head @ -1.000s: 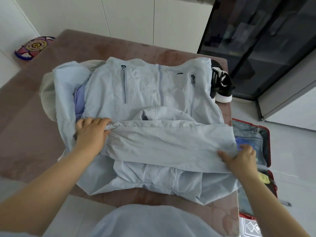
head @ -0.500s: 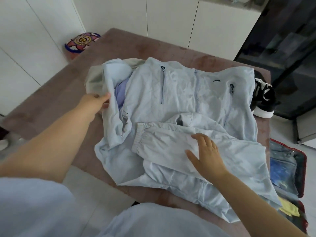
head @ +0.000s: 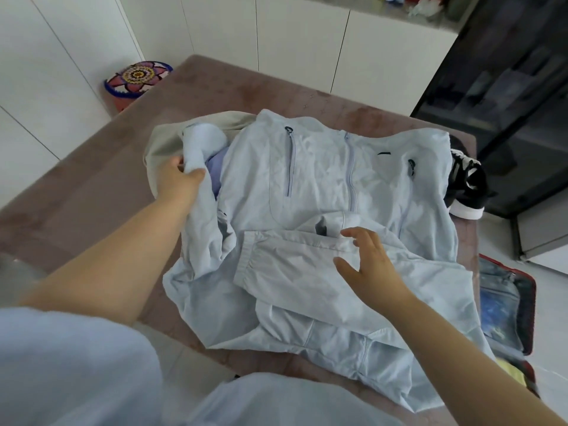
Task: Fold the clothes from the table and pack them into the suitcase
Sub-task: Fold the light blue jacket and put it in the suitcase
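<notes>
Clock directions are read from the middle of the table (head: 92, 195), with 12 o'clock at its far edge.

1. A light blue zip jacket (head: 322, 186) lies front-up on the table, its collar toward 6 o'clock and its hem toward 12 o'clock. It covers most of the right half of the surface.
2. One folded sleeve (head: 292, 272) lies across the jacket body, cuff pointing to 9 o'clock.
3. Our left hand (head: 178, 182) is at 10 o'clock. Its fingers and thumb are curled round a bunch of the jacket's other sleeve fabric and lift it off the table.
4. Our right hand (head: 368, 265) is at 5 o'clock above the folded sleeve, fingers straight and spread. It holds nothing. Whether the fingertips touch the cloth we cannot tell from this angle.
5. A beige garment (head: 159, 146) and a lilac garment (head: 216, 167) lie partly under the jacket at 10 to 11 o'clock.
6. A black-and-white sneaker (head: 467, 186) sits at the table's edge at 2 o'clock, just beside the jacket hem.
7. The suitcase (head: 528, 302) lies open on the floor at 4 o'clock, red-rimmed, with blue and yellow items inside.
8. A round patterned object (head: 138, 78) stands off the table's far corner at 11 o'clock.
</notes>
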A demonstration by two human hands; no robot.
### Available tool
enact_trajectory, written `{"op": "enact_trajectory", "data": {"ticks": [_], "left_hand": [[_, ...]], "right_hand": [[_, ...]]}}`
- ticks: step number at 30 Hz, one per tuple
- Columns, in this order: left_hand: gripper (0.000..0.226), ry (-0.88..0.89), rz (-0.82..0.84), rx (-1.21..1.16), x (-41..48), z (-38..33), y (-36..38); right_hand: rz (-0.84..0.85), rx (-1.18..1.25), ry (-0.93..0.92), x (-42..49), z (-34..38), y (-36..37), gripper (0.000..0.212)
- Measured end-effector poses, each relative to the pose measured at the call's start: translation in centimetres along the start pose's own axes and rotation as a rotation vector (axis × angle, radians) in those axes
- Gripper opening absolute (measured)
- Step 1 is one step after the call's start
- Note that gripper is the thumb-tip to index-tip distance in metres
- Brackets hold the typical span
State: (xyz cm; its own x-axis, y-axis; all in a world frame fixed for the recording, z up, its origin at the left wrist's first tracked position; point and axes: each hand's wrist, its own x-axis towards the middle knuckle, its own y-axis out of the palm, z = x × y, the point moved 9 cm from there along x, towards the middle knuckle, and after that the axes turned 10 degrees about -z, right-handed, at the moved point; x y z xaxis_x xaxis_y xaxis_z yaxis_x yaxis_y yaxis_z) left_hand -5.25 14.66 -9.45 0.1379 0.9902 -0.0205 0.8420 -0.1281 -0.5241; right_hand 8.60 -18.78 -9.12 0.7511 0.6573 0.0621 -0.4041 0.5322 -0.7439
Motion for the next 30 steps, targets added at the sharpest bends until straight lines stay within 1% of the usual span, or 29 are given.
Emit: {"op": "enact_trajectory", "data": {"ticks": [1,2,4,5,6,7,8,9,10,11,12,13,14,15,16,17,18,19,20,21,22,24,25,26,27,28,29,30], "left_hand": [[0.020,0.107,-0.011,0.002,-0.8,-1.7,0.0],[0.019,0.210,0.005,0.002,-2.0,-3.5,0.3],[0.035,0.415,0.066,0.007,-5.7,-7.3,1.3],[0.043,0.536,0.131,0.017,-8.3,-8.9,2.1],[0.050,0.684,0.244,0.039,-11.5,-10.4,3.0],[0.055,0.844,0.394,0.113,-14.9,-10.9,4.4],[0.058,1.001,0.559,0.237,-18.5,-10.6,5.8],[0.056,1.154,0.686,0.351,-21.3,-9.7,6.8],[0.051,1.312,0.735,0.394,-23.4,-9.0,6.9],[0.045,1.440,0.716,0.349,-24.4,-8.7,6.5],[0.038,1.508,0.657,0.263,-24.5,-8.5,5.6],[0.033,1.499,0.605,0.176,-23.8,-8.0,4.7],[0.031,1.422,0.559,0.129,-22.4,-7.4,3.8],[0.039,1.297,0.529,0.137,-20.5,-6.3,3.2],[0.054,1.140,0.516,0.194,-18.5,-4.9,2.7],[0.071,0.979,0.528,0.288,-16.5,-2.8,2.3],[0.082,0.850,0.556,0.400,-14.9,-0.5,1.9],[0.081,0.745,0.594,0.480,-13.8,1.6,1.5],[0.067,0.668,0.626,0.502,-13.0,3.3,1.0],[0.048,0.637,0.641,0.486,-12.7,4.2,0.5],[0.037,0.618,0.660,0.465,-12.7,4.9,-0.1],[0.041,0.604,0.694,0.413,-13.3,5.7,-0.9],[0.040,0.607,0.699,0.396,-13.7,5.8,-1.3],[0.042,0.616,0.697,0.376,-14.2,5.8,-1.6],[0.051,0.625,0.691,0.352,-14.6,5.7,-1.8],[0.061,0.637,0.686,0.336,-15.0,5.7,-1.9],[0.067,0.644,0.689,0.329,-15.4,5.9,-2.0],[0.069,0.640,0.703,0.330,-15.8,6.2,-1.9]], "right_hand": [[-0.004,0.015,0.004,0.0,0.1,-0.1,0.044],[-0.003,0.038,0.012,0.1,0.2,-0.1,0.043],[-0.004,0.110,0.033,0.4,0.6,-0.2,0.042],[-0.005,0.185,0.072,0.6,0.7,-0.2,0.042],[-0.001,0.308,0.143,0.8,0.8,-0.3,0.045],[-0.002,0.479,0.237,0.9,0.8,-0.3,0.052],[-0.020,0.670,0.342,1.1,0.5,-0.4,0.064],[-0.051,0.826,0.450,1.3,-0.4,-0.2,0.075],[-0.090,0.913,0.532,1.3,-1.4,-0.2,0.082],[-0.132,0.920,0.579,1.3,-2.4,-0.3,0.083],[-0.175,0.883,0.596,1.1,-3.3,-0.5,0.075],[-0.219,0.843,0.603,0.8,-4.2,-0.7,0.061],[-0.258,0.817,0.617,0.3,-5.1,-0.8,0.045],[-0.282,0.807,0.634,-0.3,-6.0,-0.9,0.038],[-0.292,0.809,0.654,-0.9,-6.8,-0.9,0.036],[-0.288,0.819,0.674,-1.6,-7.5,-0.9,0.036],[-0.273,0.840,0.685,-2.2,-8.1,-1.0,0.036],[-0.260,0.861,0.699,-2.9,-8.8,-1.1,0.035],[-0.261,0.887,0.724,-3.5,-9.6,-1.3,0.036],[-0.287,0.916,0.772,-4.2,-10.5,-1.6,0.038],[-0.328,0.952,0.824,-4.6,-11.4,-2.1,0.041],[-0.398,0.991,0.883,-4.7,-12.9,-3.0,0.044],[-0.419,0.953,0.865,-4.3,-13.2,-3.6,0.044],[-0.415,0.821,0.782,-3.5,-13.1,-4.6,0.047],[-0.369,0.586,0.617,-2.3,-12.3,-5.7,0.055],[-0.257,0.340,0.430,-1.1,-10.9,-5.9,0.063],[-0.128,0.169,0.285,-0.2,-9.8,-5.3,0.069],[-0.003,0.100,0.219,0.2,-9.4,-4.3,0.072]]}}
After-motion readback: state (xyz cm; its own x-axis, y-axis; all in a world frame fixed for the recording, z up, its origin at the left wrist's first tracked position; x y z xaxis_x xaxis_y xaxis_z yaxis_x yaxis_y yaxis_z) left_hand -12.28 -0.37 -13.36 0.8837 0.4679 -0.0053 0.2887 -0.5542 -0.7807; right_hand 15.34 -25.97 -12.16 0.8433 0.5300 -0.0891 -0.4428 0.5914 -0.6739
